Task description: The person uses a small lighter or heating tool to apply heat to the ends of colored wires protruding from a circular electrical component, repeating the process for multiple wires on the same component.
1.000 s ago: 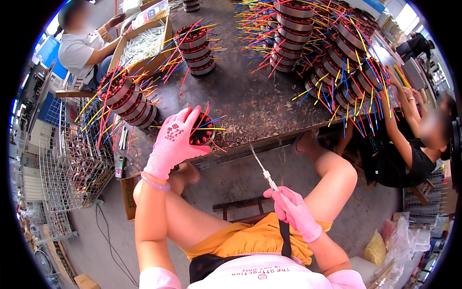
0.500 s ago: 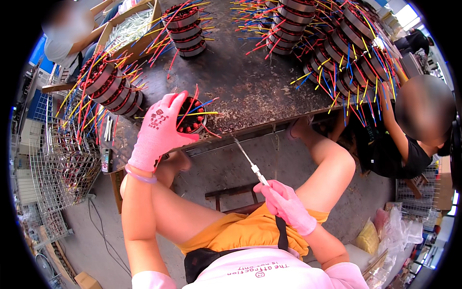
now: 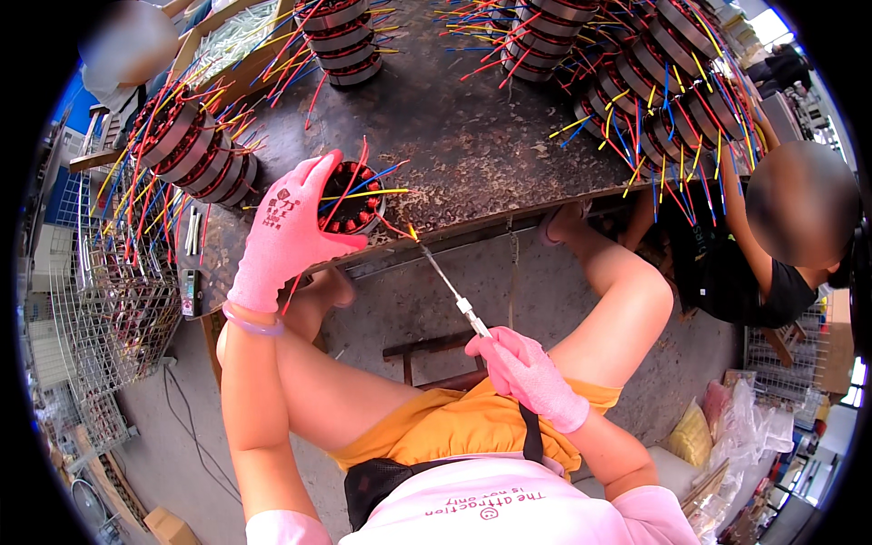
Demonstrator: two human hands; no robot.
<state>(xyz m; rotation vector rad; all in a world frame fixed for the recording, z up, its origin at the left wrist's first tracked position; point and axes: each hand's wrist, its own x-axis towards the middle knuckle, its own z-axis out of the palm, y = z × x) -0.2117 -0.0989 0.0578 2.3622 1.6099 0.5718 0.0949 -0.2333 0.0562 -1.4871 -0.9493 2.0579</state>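
My left hand [image 3: 283, 227], in a pink glove, is wrapped round the left side of a motor stator [image 3: 368, 214] at the table's near edge. The stator has red windings, and red, blue and yellow wires stick out to its right. My right hand [image 3: 531, 371], also gloved in pink, holds a thin torch-like metal tube [image 3: 445, 280] with a white fitting. Its tip points up and left, at the end of a red wire. A small yellow-orange glow, like a flame, shows at that tip.
Stator stacks with loose wires stand at the left [image 3: 195, 150], the back [image 3: 336, 45] and the right [image 3: 672, 100] of the dark worn table [image 3: 445, 136]. A box of white sleeves [image 3: 241, 45] lies far left. A co-worker [image 3: 727, 245] sits at the right. Wire racks [image 3: 113, 309] stand left.
The torch-like tool has moved up and left to a red wire's end, and a yellow-orange glow now shows at its tip. My left hand and the stator have shifted slightly left and up.
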